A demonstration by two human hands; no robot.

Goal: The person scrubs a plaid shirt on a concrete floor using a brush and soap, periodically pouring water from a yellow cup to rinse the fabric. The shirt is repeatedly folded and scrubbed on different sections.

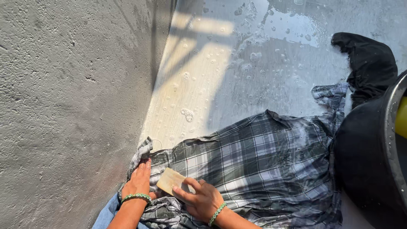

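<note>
Outdoors, wet soapy concrete floor (254,63), right hand (202,199) gripping soap bar (169,180), left hand (139,181) flat on plaid shirt (263,165)

Hands: 2 in view, a left hand (137,182) and a right hand (202,199).
Bracelets: 2, green beads; one bracelet on left wrist (136,196), one bracelet on right wrist (216,213).
Soap bars: 1, tan soap bar (170,181), between the two hands.
Checked shirts: 1, grey-and-white shirt (263,165), wet, spread flat on the floor (237,72).
Dark cloths: 1, black cloth (369,63), bunched at upper right.
Tubs: 1, black tub (369,165), right edge, partly out of frame.
Walls: 1, rough grey wall (72,106), left side.
Blue fabric pieces: 1, strip of blue fabric (106,214) at bottom edge; kind cannot be told.
</note>
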